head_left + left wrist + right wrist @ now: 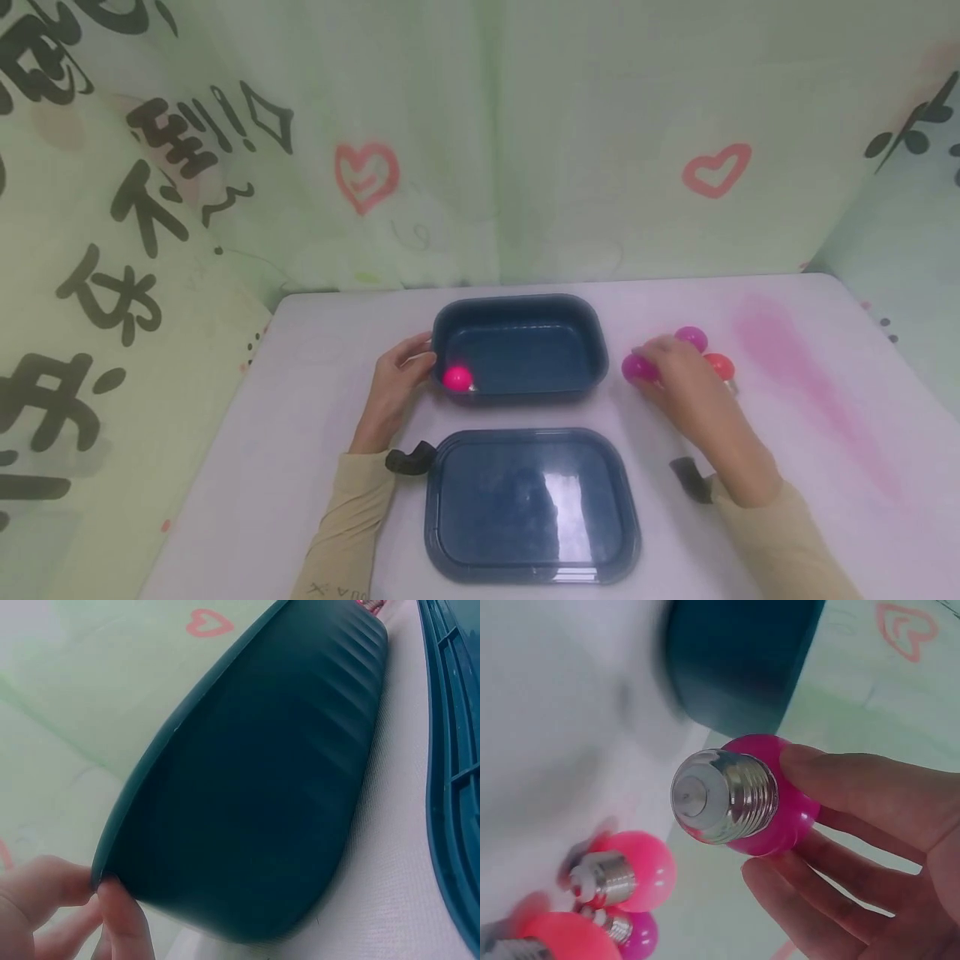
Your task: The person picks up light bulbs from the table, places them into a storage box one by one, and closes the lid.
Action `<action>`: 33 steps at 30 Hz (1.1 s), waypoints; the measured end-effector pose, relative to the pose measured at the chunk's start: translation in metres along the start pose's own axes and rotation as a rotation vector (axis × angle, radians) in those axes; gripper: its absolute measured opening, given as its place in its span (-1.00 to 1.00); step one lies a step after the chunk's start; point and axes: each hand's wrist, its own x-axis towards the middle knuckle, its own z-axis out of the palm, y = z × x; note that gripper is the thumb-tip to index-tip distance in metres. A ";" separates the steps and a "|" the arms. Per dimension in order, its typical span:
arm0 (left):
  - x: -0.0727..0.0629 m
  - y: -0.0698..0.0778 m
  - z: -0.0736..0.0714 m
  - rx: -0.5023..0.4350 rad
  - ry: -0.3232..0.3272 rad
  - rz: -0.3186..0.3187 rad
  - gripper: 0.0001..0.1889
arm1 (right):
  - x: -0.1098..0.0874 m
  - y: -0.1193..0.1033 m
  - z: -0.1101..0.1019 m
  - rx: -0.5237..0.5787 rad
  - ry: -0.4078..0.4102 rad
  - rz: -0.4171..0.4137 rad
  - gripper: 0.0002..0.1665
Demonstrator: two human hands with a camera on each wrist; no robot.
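My left hand pinches the left rim of a dark blue plastic box; thumb and fingers meet over its edge in the left wrist view. Inside the box, at the front left corner, lies a bright pink light bulb. To the right of the box, my right hand holds a purple light bulb by its round globe. Its silver screw base points away from the palm. Beyond that hand sit another purple bulb and an orange-red bulb. A pink bulb near them shows in the right wrist view.
A dark blue lid lies flat on the white table, in front of the box. Behind the table hangs a pale green curtain with hearts drawn on it. A pink stain marks the tabletop at the right.
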 end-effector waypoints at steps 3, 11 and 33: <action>0.000 -0.001 0.000 0.005 0.001 -0.001 -0.56 | 0.003 -0.006 -0.004 0.024 0.004 -0.016 -0.48; 0.000 0.000 0.000 0.009 0.003 -0.003 -0.55 | 0.011 -0.022 -0.011 0.076 -0.003 -0.018 -0.46; -0.003 -0.002 0.000 0.012 -0.002 -0.004 -0.56 | 0.029 -0.056 -0.009 0.115 -0.023 -0.077 -0.46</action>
